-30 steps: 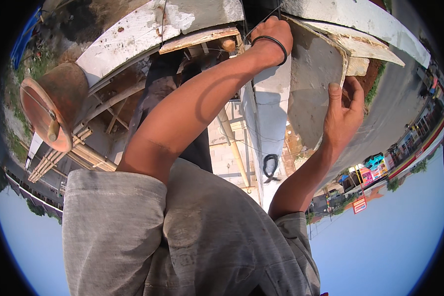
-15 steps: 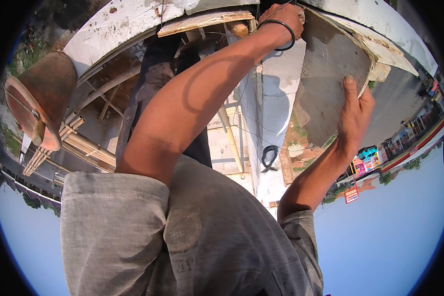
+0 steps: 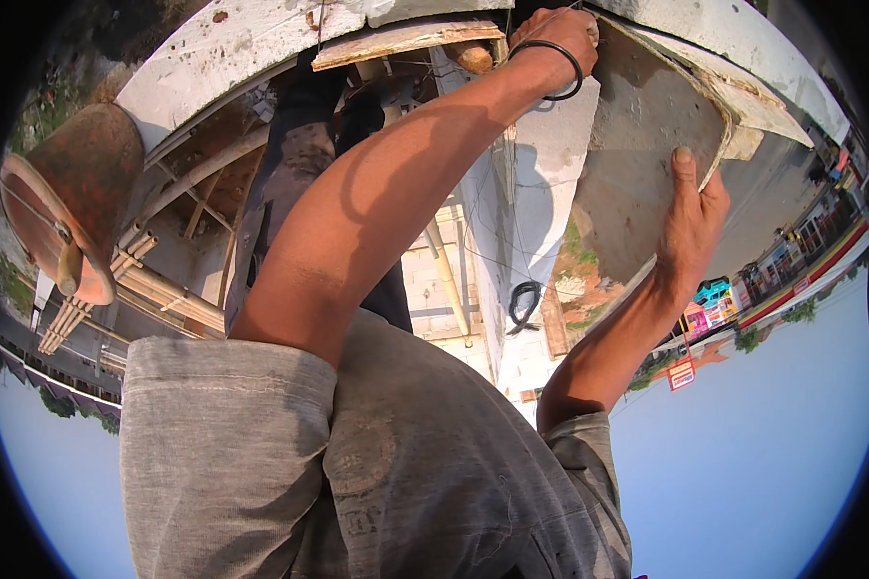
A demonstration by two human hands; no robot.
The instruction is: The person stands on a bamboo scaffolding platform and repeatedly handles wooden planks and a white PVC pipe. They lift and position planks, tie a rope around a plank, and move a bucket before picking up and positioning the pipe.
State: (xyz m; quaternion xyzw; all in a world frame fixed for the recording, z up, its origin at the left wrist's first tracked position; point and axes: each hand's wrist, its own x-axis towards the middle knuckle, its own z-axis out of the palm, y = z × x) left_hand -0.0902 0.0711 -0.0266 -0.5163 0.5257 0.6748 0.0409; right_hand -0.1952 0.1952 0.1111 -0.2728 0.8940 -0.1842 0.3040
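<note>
My left arm reaches across to the top, where my left hand (image 3: 556, 37) is closed beside the upper corner of a grey, cement-stained board (image 3: 637, 145). Thin wire shows near those fingers, but what they grip is hidden. A black band (image 3: 577, 69) circles the left wrist. On the right, my right hand (image 3: 693, 217) grasps the outer edge of the same board, its thumb flat on the face and its fingers mostly behind. A wooden plank (image 3: 406, 43) lies left of my left hand, against the white concrete beam (image 3: 251, 53).
A rusty bucket (image 3: 92, 174) with a wooden-gripped wire handle is at far left, near bundled bamboo poles (image 3: 164, 289). A coil of black wire (image 3: 524, 305) lies on a white ledge (image 3: 541, 193) below the board. Loose wires run beside it. A street with shops (image 3: 782, 265) is at right.
The view has shifted slightly. My left hand sits a little lower in the picture, still closed at the board's upper corner; my right hand keeps its hold on the board.
</note>
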